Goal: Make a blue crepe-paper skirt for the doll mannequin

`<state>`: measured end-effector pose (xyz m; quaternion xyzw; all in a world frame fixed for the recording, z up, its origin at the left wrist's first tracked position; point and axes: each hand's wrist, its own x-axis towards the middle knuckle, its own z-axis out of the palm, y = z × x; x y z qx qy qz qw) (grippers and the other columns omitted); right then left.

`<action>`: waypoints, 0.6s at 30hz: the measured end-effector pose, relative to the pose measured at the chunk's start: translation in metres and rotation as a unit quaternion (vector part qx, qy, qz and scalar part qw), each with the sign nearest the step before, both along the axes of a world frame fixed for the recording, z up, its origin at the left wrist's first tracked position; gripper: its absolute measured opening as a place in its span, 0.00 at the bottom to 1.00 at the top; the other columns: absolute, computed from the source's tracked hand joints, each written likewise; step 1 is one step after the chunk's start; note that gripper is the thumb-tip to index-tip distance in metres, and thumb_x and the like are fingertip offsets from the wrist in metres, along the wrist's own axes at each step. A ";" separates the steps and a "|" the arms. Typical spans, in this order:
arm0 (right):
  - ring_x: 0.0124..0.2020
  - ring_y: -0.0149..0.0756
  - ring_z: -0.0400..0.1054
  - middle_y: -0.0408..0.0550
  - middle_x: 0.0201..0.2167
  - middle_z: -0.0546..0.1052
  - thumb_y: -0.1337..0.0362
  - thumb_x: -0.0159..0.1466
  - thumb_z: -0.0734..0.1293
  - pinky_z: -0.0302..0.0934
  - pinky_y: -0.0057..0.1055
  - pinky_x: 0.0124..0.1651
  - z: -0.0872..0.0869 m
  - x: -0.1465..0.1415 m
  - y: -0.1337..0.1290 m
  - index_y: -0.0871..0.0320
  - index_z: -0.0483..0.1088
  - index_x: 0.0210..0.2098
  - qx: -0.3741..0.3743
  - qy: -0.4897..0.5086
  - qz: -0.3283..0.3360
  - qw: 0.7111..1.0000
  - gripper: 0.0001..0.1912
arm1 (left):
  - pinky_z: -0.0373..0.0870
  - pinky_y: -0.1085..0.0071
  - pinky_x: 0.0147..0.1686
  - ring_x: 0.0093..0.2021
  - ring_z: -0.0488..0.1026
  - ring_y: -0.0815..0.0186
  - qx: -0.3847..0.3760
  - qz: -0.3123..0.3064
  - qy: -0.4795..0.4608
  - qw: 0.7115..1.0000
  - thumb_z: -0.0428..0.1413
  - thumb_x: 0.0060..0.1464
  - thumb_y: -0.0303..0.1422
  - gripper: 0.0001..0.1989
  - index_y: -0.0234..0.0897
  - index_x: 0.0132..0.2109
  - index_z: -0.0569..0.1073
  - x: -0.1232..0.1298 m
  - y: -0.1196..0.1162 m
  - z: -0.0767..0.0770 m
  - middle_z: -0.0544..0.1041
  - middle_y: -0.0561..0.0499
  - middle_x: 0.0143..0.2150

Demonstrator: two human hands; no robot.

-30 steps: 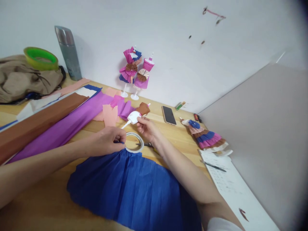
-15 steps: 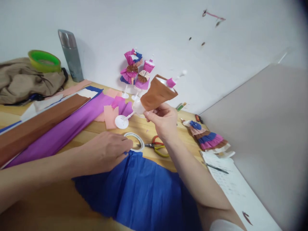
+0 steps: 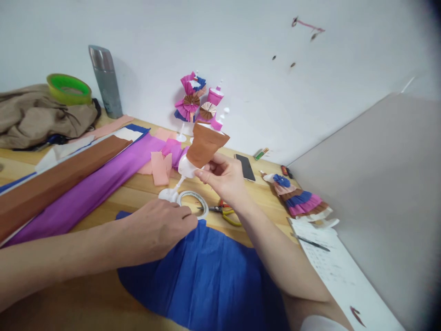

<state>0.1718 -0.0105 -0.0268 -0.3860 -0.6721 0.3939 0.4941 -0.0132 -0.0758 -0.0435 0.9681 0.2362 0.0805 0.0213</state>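
Observation:
My right hand (image 3: 225, 177) pinches a small white mannequin (image 3: 187, 166) wrapped in brown paper (image 3: 206, 145), with a pink band at its neck; it leans over the table. Below it, my left hand (image 3: 168, 227) is closed on the gathered top edge of a pleated blue paper (image 3: 213, 276), which spreads down toward me. The left fingertips are partly hidden. A roll of white tape (image 3: 203, 202) lies just beyond the left hand, beside scissors (image 3: 229, 216) with red and yellow handles.
Brown paper (image 3: 69, 177) and purple paper (image 3: 103, 188) strips lie at left, near a bottle (image 3: 108, 87) and green tape roll (image 3: 58, 94) on cloth. Dressed figures (image 3: 191, 99) stand by the wall. A phone (image 3: 245, 167), another dressed figure (image 3: 303, 200) and a written sheet (image 3: 337, 262) are right.
The mannequin and my right hand have moved left and lower, uncovering the phone. My left hand has shifted slightly right along with the blue paper's top edge.

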 end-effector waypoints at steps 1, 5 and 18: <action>0.21 0.25 0.55 0.37 0.19 0.64 0.66 0.50 0.71 0.51 0.25 0.23 0.001 0.003 0.000 0.60 0.74 0.35 0.015 -0.015 -0.013 1.000 0.12 | 0.57 0.66 0.27 0.29 0.70 0.63 -0.002 -0.005 0.004 1.000 0.48 0.56 0.19 0.08 0.36 0.35 0.66 0.001 -0.001 -0.002 0.74 0.50 0.32; 0.22 0.26 0.56 0.37 0.20 0.65 0.66 0.50 0.71 0.52 0.27 0.24 0.000 0.012 0.002 0.60 0.74 0.34 0.022 -0.033 -0.052 0.998 0.11 | 0.57 0.67 0.26 0.28 0.70 0.63 -0.009 -0.005 0.009 1.000 0.47 0.57 0.21 0.08 0.35 0.34 0.66 0.005 0.003 -0.004 0.74 0.50 0.32; 0.18 0.25 0.58 0.36 0.19 0.66 0.60 0.53 0.69 0.52 0.25 0.22 -0.011 -0.014 0.012 0.57 0.71 0.41 -0.030 0.008 -0.013 0.999 0.16 | 0.59 0.70 0.28 0.26 0.67 0.68 0.036 0.031 -0.113 0.992 0.44 0.61 0.25 0.11 0.35 0.32 0.67 -0.004 0.018 0.006 0.72 0.51 0.28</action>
